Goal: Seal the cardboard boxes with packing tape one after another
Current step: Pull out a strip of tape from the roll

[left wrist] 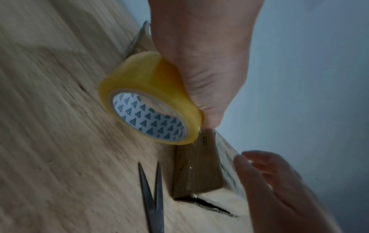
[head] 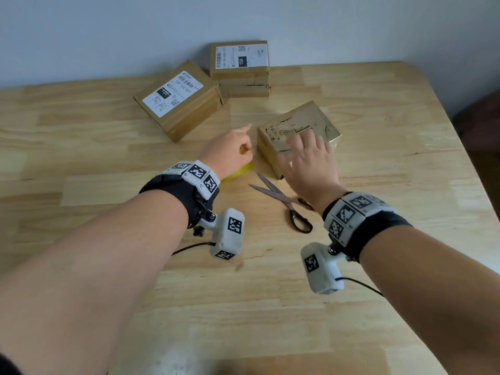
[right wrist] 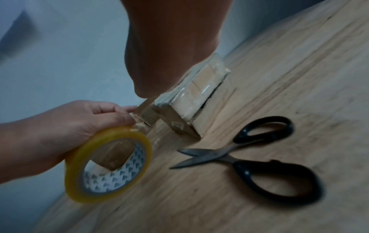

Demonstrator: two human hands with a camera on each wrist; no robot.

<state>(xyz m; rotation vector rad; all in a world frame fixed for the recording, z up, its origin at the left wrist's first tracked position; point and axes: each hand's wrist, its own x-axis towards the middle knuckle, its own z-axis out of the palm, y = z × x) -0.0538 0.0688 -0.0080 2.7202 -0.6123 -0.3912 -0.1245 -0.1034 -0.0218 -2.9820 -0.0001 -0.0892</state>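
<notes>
On the tabletop [head: 378, 239], the left hand [head: 230, 152] grips the yellow tape roll [left wrist: 147, 100] just beside the near box [head: 297, 125], clear tape stretched to it. The right hand [head: 308, 163], fingers spread, rests on that box. Scissors [head: 286, 201] lie open nearby; two labelled boxes [head: 178, 101] sit behind.

Bare forearms, banded wrists with hanging cameras

Each wrist wears a black fabric cuff [head: 173, 189] edged by a ring of white blocks [head: 198, 175] printed with black square markers; a white marker-tagged camera housing [head: 230, 234] hangs below on a metal ball joint, trailing a thin black cable [head: 189, 247].
</notes>
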